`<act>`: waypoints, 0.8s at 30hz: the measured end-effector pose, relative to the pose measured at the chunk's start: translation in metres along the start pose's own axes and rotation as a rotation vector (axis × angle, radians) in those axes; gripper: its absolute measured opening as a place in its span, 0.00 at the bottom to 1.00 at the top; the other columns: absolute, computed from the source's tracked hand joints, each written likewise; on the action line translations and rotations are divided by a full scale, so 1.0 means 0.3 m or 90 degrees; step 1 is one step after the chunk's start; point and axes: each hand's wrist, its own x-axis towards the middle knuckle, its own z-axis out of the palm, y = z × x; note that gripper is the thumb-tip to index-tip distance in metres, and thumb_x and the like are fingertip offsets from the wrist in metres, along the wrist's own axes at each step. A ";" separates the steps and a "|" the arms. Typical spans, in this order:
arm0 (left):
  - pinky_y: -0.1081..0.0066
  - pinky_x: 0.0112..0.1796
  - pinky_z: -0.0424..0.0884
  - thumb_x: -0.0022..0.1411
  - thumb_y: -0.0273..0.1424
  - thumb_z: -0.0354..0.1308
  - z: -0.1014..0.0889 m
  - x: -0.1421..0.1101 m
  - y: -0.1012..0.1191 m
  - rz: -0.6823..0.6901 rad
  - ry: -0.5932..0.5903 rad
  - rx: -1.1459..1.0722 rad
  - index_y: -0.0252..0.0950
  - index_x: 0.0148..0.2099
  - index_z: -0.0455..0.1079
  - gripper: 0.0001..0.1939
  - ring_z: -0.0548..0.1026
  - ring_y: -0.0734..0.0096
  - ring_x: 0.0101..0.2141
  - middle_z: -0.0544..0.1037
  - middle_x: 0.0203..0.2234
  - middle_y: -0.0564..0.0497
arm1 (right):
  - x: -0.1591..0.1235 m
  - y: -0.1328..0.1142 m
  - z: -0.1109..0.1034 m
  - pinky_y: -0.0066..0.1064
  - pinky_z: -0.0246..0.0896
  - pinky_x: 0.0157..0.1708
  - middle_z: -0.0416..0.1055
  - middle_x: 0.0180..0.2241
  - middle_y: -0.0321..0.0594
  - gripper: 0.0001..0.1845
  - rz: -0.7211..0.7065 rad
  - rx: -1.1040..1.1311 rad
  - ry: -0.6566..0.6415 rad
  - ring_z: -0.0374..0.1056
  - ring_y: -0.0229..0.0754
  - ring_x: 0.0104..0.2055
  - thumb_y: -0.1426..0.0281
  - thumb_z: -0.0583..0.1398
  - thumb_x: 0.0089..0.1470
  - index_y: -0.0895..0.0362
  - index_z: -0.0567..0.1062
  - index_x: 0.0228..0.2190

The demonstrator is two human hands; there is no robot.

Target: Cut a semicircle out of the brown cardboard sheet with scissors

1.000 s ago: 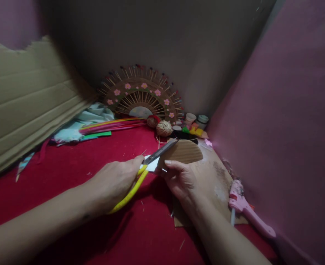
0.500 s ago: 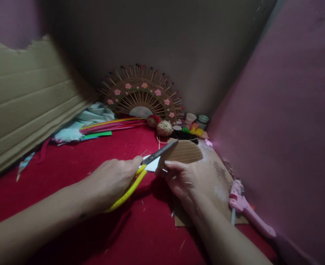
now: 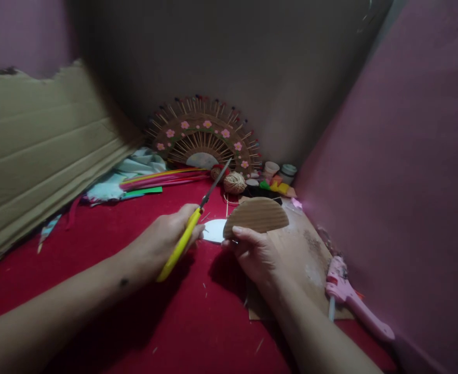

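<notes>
My left hand (image 3: 176,228) is closed around scissors (image 3: 180,244) with yellow handles; their blades look closed and point up and away. My right hand (image 3: 254,249) pinches a half-round piece of corrugated cardboard (image 3: 258,215) at its lower left edge, thumb on top. Between the hands shows a white rounded piece (image 3: 214,230), partly covered by the cardboard. My left fingertips are at its left edge; whether they grip it I cannot tell.
A decorated stick fan (image 3: 198,132) leans on the back wall, with a ball of twine (image 3: 234,183) before it. Coloured strips (image 3: 166,179) lie back left. At right, a pink glue gun (image 3: 341,283) rests by a cardboard sheet (image 3: 291,270) on the red cloth (image 3: 198,322).
The scissors have moved off the cardboard's left edge and swung upright. My left fingertips have come to the white piece, more of which shows. My right hand still holds the cardboard.
</notes>
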 end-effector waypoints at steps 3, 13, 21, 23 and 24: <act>0.74 0.18 0.63 0.61 0.48 0.51 0.012 0.009 -0.003 -0.062 -0.034 -0.195 0.37 0.38 0.63 0.18 0.69 0.74 0.17 0.75 0.22 0.53 | -0.012 0.004 -0.003 0.28 0.62 0.24 0.72 0.21 0.33 0.02 -0.056 -0.116 -0.015 0.64 0.35 0.21 0.74 0.67 0.38 0.56 0.79 0.21; 0.70 0.29 0.72 0.45 0.36 0.67 0.027 0.013 0.038 -0.094 -0.119 -0.571 0.34 0.35 0.69 0.16 0.74 0.71 0.23 0.74 0.22 0.52 | -0.070 -0.008 0.024 0.34 0.59 0.51 0.71 0.43 0.37 0.19 -0.328 -0.488 -0.099 0.66 0.44 0.49 0.78 0.64 0.43 0.44 0.81 0.37; 0.61 0.38 0.73 0.51 0.36 0.64 0.012 -0.010 0.037 0.040 0.039 -0.288 0.36 0.48 0.66 0.23 0.75 0.61 0.37 0.76 0.35 0.50 | -0.042 0.002 0.012 0.32 0.65 0.32 0.77 0.31 0.37 0.18 -0.006 -0.108 -0.036 0.71 0.39 0.29 0.58 0.64 0.48 0.51 0.78 0.41; 0.62 0.38 0.73 0.52 0.37 0.63 0.005 -0.024 0.055 0.067 0.076 -0.188 0.37 0.48 0.65 0.22 0.74 0.61 0.37 0.76 0.36 0.50 | -0.047 0.001 0.013 0.31 0.64 0.31 0.77 0.28 0.36 0.16 0.036 -0.105 -0.084 0.71 0.40 0.28 0.60 0.66 0.44 0.53 0.79 0.37; 0.63 0.38 0.72 0.52 0.37 0.62 0.003 -0.030 0.066 0.080 0.086 -0.143 0.37 0.48 0.65 0.22 0.74 0.62 0.36 0.76 0.35 0.50 | -0.052 0.000 0.016 0.31 0.64 0.32 0.77 0.28 0.36 0.15 0.044 -0.122 -0.106 0.71 0.40 0.28 0.62 0.67 0.42 0.53 0.79 0.35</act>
